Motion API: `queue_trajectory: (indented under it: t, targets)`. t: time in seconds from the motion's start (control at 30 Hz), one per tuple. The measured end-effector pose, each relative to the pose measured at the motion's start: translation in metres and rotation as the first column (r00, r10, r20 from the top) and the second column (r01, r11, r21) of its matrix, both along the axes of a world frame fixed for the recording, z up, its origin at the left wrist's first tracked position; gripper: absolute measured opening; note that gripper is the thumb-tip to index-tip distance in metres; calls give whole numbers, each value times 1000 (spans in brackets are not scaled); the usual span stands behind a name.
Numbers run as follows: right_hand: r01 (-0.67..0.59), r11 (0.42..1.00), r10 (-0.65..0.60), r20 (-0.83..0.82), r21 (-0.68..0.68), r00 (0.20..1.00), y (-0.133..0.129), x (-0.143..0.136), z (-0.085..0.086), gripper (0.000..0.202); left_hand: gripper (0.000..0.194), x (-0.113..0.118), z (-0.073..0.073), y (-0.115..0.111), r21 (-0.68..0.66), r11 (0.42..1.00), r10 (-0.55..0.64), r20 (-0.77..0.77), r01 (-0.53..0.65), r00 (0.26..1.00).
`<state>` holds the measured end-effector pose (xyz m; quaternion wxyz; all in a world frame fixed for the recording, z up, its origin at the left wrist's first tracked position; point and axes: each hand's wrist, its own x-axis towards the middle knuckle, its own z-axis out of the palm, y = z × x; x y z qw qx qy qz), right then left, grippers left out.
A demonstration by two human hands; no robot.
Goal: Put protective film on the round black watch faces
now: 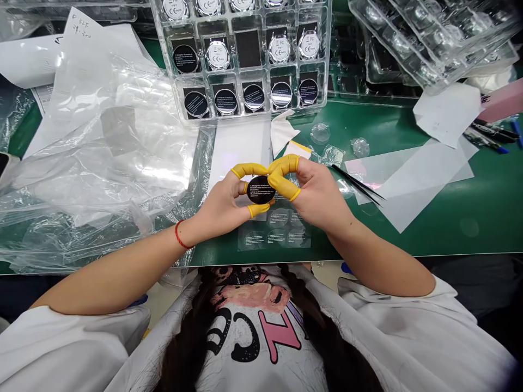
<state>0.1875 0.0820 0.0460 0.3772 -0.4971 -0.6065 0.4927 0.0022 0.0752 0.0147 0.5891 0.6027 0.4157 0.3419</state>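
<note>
Between my hands is a round watch head [260, 191] with white printed text on its black face. My left hand [218, 211] grips it by the rim, thumb below and fingers above. My right hand [318, 191] pinches at its upper right edge; whether those fingertips hold the rim or a film on it is hidden. Yellow finger cots cover several fingertips on both hands. Under the hands lies a clear sheet of round printed stickers [281, 238], partly covered by them.
A clear plastic tray [265, 71] of watch heads stands ahead, some face up, some back up. Black tweezers [359, 186] and translucent sheets [412, 188] lie right. Stacked trays [433, 43] rise at back right, pens [490, 133] nearby. Crumpled plastic bags [134, 147] spread over the left.
</note>
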Motion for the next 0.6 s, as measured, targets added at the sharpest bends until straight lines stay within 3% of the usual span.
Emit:
queue_trajectory:
  t: [0.6]
  targets:
    - [10,1000,-10,8,12,1000,0,0,-2,26,52,1,0,0,-44,999,-9,39,11,999]
